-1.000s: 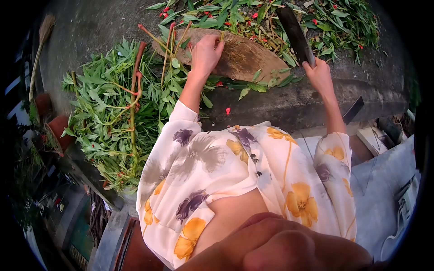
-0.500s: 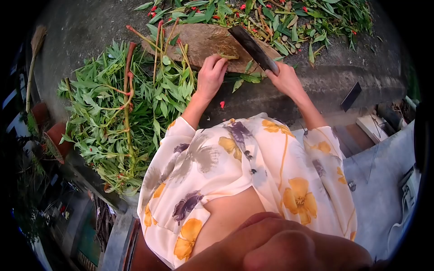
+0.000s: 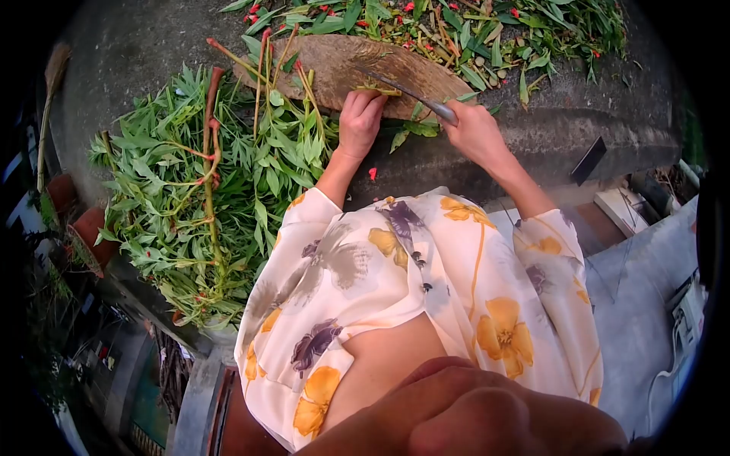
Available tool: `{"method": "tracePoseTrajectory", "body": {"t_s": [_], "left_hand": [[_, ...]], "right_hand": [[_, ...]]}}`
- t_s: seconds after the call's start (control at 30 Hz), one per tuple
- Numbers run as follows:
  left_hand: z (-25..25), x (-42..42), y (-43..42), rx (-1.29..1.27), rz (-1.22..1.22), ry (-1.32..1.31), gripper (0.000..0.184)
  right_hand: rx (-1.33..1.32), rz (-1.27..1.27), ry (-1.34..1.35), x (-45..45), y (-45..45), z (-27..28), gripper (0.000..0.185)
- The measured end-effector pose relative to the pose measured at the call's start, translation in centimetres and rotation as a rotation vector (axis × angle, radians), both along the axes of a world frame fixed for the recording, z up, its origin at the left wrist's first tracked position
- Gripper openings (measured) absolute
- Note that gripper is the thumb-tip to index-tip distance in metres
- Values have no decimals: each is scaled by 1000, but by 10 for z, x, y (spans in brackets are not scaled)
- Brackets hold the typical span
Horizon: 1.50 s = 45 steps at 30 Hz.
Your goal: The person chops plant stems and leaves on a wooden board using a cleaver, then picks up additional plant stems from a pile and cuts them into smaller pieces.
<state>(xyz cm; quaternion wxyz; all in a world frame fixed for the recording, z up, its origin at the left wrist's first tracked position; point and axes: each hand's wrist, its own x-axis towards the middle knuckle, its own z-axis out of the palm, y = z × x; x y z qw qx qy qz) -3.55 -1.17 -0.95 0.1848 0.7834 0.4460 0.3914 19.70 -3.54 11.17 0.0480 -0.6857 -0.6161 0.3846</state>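
Observation:
My right hand (image 3: 473,131) is wrapped round the handle of a large knife (image 3: 417,94). The blade, seen nearly edge-on, reaches left over a worn wooden chopping board (image 3: 327,62). My left hand (image 3: 360,124) pinches a short green plant stem (image 3: 388,93) at the board's near edge, close beside the blade. Whether the edge touches the stem I cannot tell. Left of my left hand lies a big heap of leafy stalks (image 3: 175,167), with a thick reddish stem (image 3: 210,114) on top. A few longer stems rest across the board's left end.
Chopped leaves, stem pieces and red petals (image 3: 464,38) are spread behind the board on the concrete ledge (image 3: 547,129). A dark flat rectangular object (image 3: 588,161) lies at the ledge's right. A broom (image 3: 52,99) and terracotta pots (image 3: 95,228) are at far left.
The knife has come down and turned from showing its broad side to nearly edge-on, its tip now further left and lower. My left hand stays near the same spot with the stem.

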Motion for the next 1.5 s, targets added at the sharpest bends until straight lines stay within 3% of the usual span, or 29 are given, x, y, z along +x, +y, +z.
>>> {"method": "tracePoseTrajectory", "body": {"t_s": [0.17,0.47,0.87,1.23,1.37,1.5], "left_hand": [[-13,-3,-5,0,21,9,25],[-24,0,-13,-46,75,-36,24],[-28,-2,-14,-72,106,-108,25],[-28,-2,-9,-57,79,-81,19],[-21,3,-4,30,85,-133,16],[-10,0,-6,-18,54,-105,16]], "right_hand": [[39,216,-137,-1,1,-9,12],[-7,369,-219,-2,14,-1,17],[-145,400,-294,-16,39,2,17],[-72,457,-243,-32,38,-7,16],[24,372,-290,-22,28,-27,14],[-199,-66,103,1,33,-23,26]]}}
